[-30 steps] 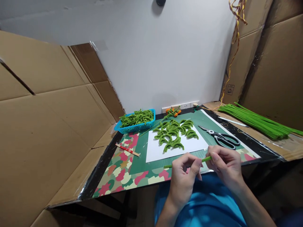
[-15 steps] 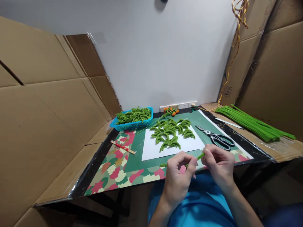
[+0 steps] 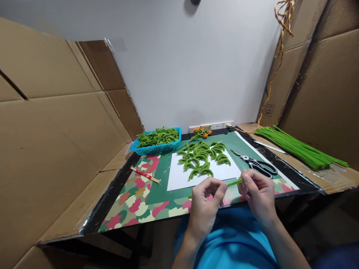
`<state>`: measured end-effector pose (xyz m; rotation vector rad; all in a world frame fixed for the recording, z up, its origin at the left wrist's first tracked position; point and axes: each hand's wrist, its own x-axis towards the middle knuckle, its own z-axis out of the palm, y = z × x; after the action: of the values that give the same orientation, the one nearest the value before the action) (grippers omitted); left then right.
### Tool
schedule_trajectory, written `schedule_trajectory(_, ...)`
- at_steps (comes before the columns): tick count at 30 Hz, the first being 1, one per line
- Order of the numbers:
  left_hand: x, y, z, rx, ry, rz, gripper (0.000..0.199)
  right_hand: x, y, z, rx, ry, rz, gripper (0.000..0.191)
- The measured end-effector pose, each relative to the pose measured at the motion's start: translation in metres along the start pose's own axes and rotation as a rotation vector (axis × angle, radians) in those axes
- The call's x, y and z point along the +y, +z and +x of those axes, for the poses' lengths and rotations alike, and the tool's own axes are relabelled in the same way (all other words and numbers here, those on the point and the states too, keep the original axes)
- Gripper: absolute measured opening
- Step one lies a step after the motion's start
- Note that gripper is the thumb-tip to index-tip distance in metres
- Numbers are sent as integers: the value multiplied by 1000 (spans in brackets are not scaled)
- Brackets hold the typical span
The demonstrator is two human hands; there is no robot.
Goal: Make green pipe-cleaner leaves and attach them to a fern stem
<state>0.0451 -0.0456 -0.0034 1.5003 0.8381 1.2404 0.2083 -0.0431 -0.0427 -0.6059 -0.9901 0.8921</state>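
Note:
A green fuzzy stem is stretched between my two hands above the table's front edge. My left hand pinches it between thumb and fingers, and a short end pokes out to the left of that hand. At the other end, my right hand has closed thumb and forefinger on the stem. Just beyond them, curved green fuzzy pieces are spread over a white sheet. Scissors with dark handles lie right of the sheet, close behind my right hand.
A blue basket full of green twisted pieces stands at the back left. Red-wrapped chopsticks lie on the left. Orange-tipped stems rest near the wall. On the right are a bundle of long green stems and a white blade-like strip.
My left hand has shifted slightly left, away from my right hand, and more of the green stem shows between them. Both hands keep their pinch.

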Motion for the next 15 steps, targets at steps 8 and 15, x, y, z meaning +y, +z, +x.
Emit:
schedule_trajectory(8, -3, -3, 1, 38, -27, -2, 34, 1, -1, 2, 73, 0, -41, 31)
schedule_trajectory(15, -3, 1, 0, 32, -27, -44, 31, 0, 9, -2, -52, 42, -60, 25)
